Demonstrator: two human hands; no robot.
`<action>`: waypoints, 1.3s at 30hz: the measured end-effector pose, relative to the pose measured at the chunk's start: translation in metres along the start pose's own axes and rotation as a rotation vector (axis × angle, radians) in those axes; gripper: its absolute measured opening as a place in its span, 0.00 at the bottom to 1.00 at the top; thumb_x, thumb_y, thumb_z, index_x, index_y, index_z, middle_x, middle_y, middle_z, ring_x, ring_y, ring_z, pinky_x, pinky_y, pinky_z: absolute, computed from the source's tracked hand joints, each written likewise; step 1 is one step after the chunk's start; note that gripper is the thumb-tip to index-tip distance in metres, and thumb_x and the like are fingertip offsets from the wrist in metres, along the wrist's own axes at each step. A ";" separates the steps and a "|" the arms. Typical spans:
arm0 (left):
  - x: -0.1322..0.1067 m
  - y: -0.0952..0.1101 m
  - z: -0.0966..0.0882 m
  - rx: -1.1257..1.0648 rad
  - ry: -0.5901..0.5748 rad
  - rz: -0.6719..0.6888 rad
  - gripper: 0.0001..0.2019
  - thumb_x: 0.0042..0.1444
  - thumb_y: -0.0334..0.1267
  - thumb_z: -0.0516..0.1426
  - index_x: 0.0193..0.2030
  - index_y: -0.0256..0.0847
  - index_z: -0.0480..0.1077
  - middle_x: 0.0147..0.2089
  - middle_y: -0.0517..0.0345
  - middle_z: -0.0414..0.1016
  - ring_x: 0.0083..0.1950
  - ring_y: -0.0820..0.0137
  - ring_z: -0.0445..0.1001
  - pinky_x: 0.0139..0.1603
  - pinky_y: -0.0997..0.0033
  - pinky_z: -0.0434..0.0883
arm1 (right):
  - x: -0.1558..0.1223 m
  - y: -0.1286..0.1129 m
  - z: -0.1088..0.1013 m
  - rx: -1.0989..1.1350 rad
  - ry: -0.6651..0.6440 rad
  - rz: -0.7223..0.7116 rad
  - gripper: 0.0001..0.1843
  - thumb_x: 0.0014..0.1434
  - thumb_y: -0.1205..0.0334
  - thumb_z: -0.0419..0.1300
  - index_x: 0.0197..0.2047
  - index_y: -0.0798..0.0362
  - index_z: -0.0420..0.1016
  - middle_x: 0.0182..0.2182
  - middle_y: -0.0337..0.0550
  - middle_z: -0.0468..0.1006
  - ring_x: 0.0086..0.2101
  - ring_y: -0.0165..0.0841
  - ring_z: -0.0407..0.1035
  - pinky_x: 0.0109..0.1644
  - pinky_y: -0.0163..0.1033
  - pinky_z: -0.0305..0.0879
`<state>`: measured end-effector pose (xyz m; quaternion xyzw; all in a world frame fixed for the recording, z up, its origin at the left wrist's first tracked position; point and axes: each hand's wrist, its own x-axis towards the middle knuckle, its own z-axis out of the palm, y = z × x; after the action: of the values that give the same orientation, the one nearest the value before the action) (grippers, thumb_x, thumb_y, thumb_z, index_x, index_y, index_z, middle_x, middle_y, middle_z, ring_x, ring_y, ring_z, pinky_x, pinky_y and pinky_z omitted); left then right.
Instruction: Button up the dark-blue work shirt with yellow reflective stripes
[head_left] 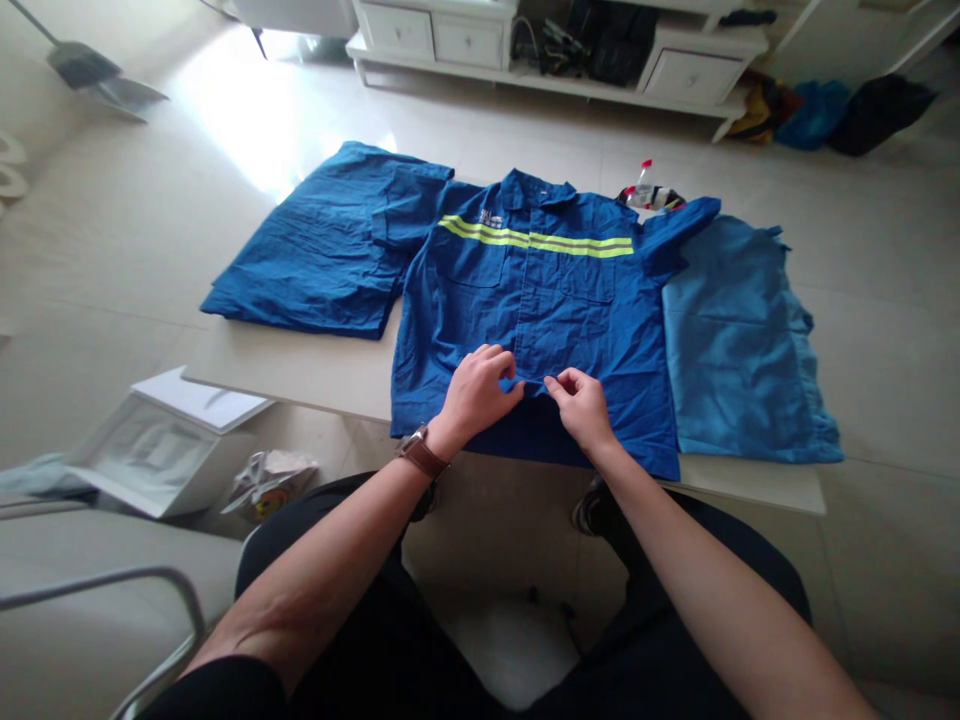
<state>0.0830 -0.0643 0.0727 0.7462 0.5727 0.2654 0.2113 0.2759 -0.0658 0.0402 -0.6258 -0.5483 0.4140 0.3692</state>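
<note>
A short-sleeved blue work shirt lies spread front side up on a low table, collar away from me. A yellow and grey stripe crosses its chest. My left hand, with a brown watch strap on the wrist, pinches the shirt's front near the lower middle. Just right of it, my right hand pinches the same front with thumb and forefinger. Between the hands the cloth is slightly raised. Folded dark blue clothing lies left of the shirt, and a lighter blue garment lies partly under its right side.
The pale table shows along its front edge. Behind the shirt stands a clear bottle with a red cap. An open white box and a printed bag sit at left. A white cabinet stands across the floor.
</note>
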 end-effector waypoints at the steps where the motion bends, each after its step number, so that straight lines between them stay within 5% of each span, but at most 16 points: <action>1: -0.003 0.006 0.000 -0.047 0.017 -0.110 0.12 0.59 0.42 0.63 0.30 0.36 0.75 0.32 0.53 0.75 0.37 0.68 0.71 0.40 0.68 0.62 | -0.001 -0.001 0.000 -0.004 0.028 -0.023 0.23 0.54 0.40 0.62 0.25 0.51 0.65 0.22 0.38 0.65 0.27 0.31 0.59 0.35 0.40 0.55; 4: -0.014 0.022 0.007 -0.428 -0.171 -0.484 0.27 0.67 0.53 0.54 0.24 0.35 0.73 0.22 0.53 0.71 0.23 0.72 0.66 0.29 0.70 0.60 | -0.004 -0.004 0.001 -0.005 0.071 -0.080 0.22 0.57 0.43 0.62 0.25 0.52 0.66 0.23 0.38 0.67 0.28 0.31 0.62 0.36 0.40 0.58; 7: -0.026 0.032 0.021 -0.993 -0.415 -0.790 0.26 0.70 0.54 0.50 0.37 0.33 0.77 0.34 0.48 0.80 0.22 0.72 0.73 0.22 0.73 0.58 | -0.009 -0.008 0.004 0.013 0.043 -0.101 0.20 0.59 0.45 0.62 0.27 0.53 0.70 0.24 0.40 0.71 0.28 0.32 0.65 0.35 0.39 0.60; 9: -0.029 0.034 0.028 -1.273 -0.381 -0.909 0.20 0.69 0.51 0.54 0.46 0.34 0.76 0.43 0.49 0.81 0.27 0.73 0.77 0.22 0.76 0.61 | -0.012 -0.010 0.006 0.022 -0.016 -0.113 0.18 0.60 0.47 0.63 0.29 0.53 0.73 0.26 0.41 0.74 0.28 0.33 0.67 0.34 0.39 0.62; 11: -0.027 0.033 0.031 -1.401 -0.224 -0.972 0.13 0.67 0.44 0.59 0.47 0.35 0.74 0.41 0.53 0.78 0.29 0.76 0.77 0.23 0.79 0.64 | -0.015 -0.011 0.008 0.003 -0.052 -0.163 0.17 0.61 0.49 0.63 0.30 0.53 0.75 0.29 0.43 0.76 0.30 0.34 0.70 0.35 0.39 0.63; 16: -0.020 0.026 0.032 -1.341 -0.033 -0.939 0.08 0.62 0.29 0.63 0.32 0.31 0.69 0.28 0.61 0.69 0.25 0.82 0.68 0.24 0.82 0.60 | -0.014 -0.009 0.010 -0.006 -0.034 -0.162 0.17 0.61 0.48 0.63 0.30 0.53 0.75 0.28 0.42 0.75 0.30 0.33 0.68 0.35 0.39 0.61; 25: -0.024 0.025 0.044 -1.277 -0.184 -0.821 0.14 0.62 0.32 0.61 0.27 0.36 0.62 0.21 0.68 0.54 0.19 0.83 0.50 0.21 0.76 0.46 | -0.006 0.002 0.012 0.027 -0.006 0.001 0.22 0.55 0.40 0.61 0.26 0.50 0.64 0.22 0.37 0.64 0.25 0.30 0.57 0.31 0.39 0.52; 30: -0.034 0.021 0.051 -1.093 -0.252 -0.841 0.11 0.61 0.32 0.60 0.28 0.35 0.65 0.23 0.65 0.59 0.20 0.82 0.55 0.22 0.77 0.53 | 0.018 0.010 -0.005 0.175 0.232 0.078 0.29 0.50 0.30 0.59 0.30 0.50 0.63 0.25 0.38 0.63 0.28 0.31 0.56 0.34 0.39 0.53; 33: -0.032 0.013 0.051 -1.019 -0.216 -0.869 0.10 0.62 0.33 0.59 0.30 0.37 0.65 0.22 0.66 0.60 0.20 0.80 0.59 0.22 0.78 0.57 | 0.025 0.003 -0.019 0.263 0.260 0.028 0.25 0.50 0.36 0.62 0.31 0.50 0.62 0.27 0.37 0.63 0.30 0.31 0.55 0.36 0.38 0.54; 39: -0.025 0.012 0.046 -0.696 -0.620 -0.751 0.13 0.61 0.33 0.54 0.26 0.34 0.71 0.25 0.53 0.75 0.20 0.74 0.69 0.22 0.74 0.65 | 0.023 -0.007 -0.031 0.302 0.275 0.058 0.22 0.49 0.41 0.60 0.30 0.49 0.58 0.26 0.37 0.59 0.30 0.31 0.55 0.37 0.38 0.57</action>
<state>0.1164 -0.0924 0.0409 0.4225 0.5883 0.1143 0.6800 0.3029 -0.0421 0.0558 -0.6296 -0.4062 0.4125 0.5182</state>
